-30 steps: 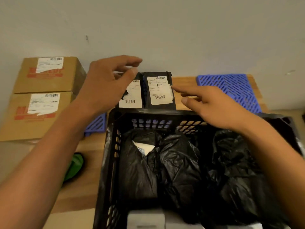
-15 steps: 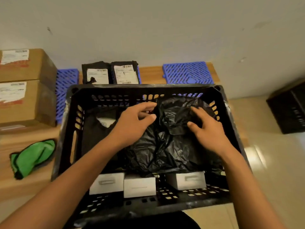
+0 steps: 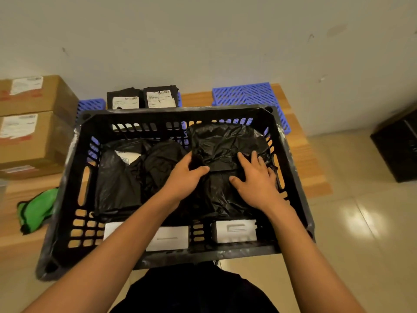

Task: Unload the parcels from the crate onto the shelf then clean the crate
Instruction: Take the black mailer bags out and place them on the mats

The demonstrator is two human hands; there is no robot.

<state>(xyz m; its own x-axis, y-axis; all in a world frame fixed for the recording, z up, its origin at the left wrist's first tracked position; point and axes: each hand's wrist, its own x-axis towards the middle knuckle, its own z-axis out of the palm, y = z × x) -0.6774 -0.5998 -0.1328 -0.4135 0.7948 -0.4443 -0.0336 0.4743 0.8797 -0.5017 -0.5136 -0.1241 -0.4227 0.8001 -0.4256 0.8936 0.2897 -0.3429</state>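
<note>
A black slatted crate (image 3: 74, 154) sits on the wooden shelf (image 3: 300, 168) and holds several parcels in black plastic. My left hand (image 3: 185, 177) grips the near left edge of the back-right black parcel (image 3: 223, 143), thumb over its front. My right hand (image 3: 255, 179) lies on that parcel's right side with fingers spread and curling onto it. Another black-wrapped parcel (image 3: 117, 177) with a white label lies at the crate's left. Three small white boxes (image 3: 234, 231) line the near wall. Two labelled black parcels (image 3: 142, 98) stand on the shelf behind the crate.
Stacked cardboard boxes (image 3: 29, 123) stand at the left. A green cloth (image 3: 36, 208) lies on the shelf left of the crate. Blue plastic grids (image 3: 246, 96) lie behind the crate. A dark box (image 3: 399, 143) stands on the tiled floor at right.
Both hands left the two parcels on the shelf, came down into the crate and closed on the back-right black parcel, which now sits tilted up. The view dropped toward the crate.
</note>
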